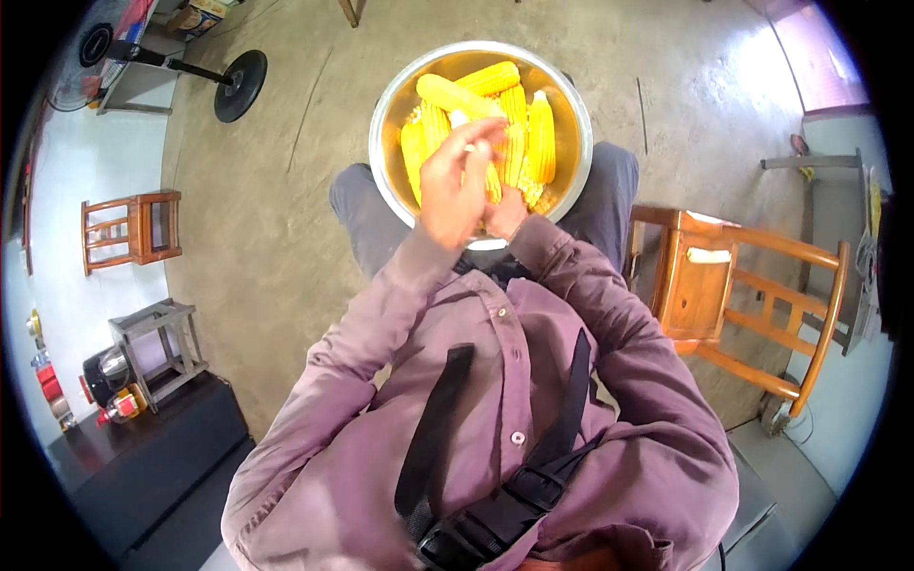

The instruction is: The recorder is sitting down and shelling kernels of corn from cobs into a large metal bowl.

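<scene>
A round metal bowl (575,178) rests between my knees, holding several yellow corn cobs (541,139) and loose corn kernels (530,191) beneath them. My left hand (453,185) is over the near left part of the bowl, its fingers stretched to the right above the cobs. A small pale spot shows by its thumb; I cannot tell what it is. Lower in the bowl, at its near side, is my right hand (505,213), next to a cob (493,184). Its fingers are mostly hidden behind my left hand and the corn, so its hold is unclear.
A wooden chair (696,285) with a pale bare cob (708,255) on its seat stands close on my right. On the left are a standing fan's round base (240,86), another wooden chair (153,227), a grey stool (161,321) and a dark cabinet (157,457).
</scene>
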Available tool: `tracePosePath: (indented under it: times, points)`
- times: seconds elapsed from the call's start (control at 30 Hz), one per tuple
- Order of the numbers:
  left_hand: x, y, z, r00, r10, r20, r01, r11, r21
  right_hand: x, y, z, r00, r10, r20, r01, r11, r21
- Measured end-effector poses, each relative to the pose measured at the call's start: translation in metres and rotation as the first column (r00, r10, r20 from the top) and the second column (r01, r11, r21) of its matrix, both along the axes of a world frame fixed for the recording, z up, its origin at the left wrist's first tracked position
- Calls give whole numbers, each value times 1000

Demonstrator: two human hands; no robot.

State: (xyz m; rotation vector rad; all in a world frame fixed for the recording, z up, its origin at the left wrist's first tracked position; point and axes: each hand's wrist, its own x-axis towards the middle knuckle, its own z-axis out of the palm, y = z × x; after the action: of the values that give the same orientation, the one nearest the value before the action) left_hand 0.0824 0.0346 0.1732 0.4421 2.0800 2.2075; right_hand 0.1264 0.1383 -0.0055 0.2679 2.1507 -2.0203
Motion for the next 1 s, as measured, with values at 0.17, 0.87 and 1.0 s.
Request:
tracePosePath:
  times: [0.17,0.87,1.0]
  points:
    - [66,-6,188,767,-470,-437,627,694,354,-5,1,-2,974,30,225,-6,995,-104]
    - [78,-1,181,694,-549,-466,718,472,512,-7,1,0,997,69,20,-71,991,110]
    - [85,0,187,677,-569,-467,732,447,515,-11,-4,-4,995,70,75,-71,997,11]
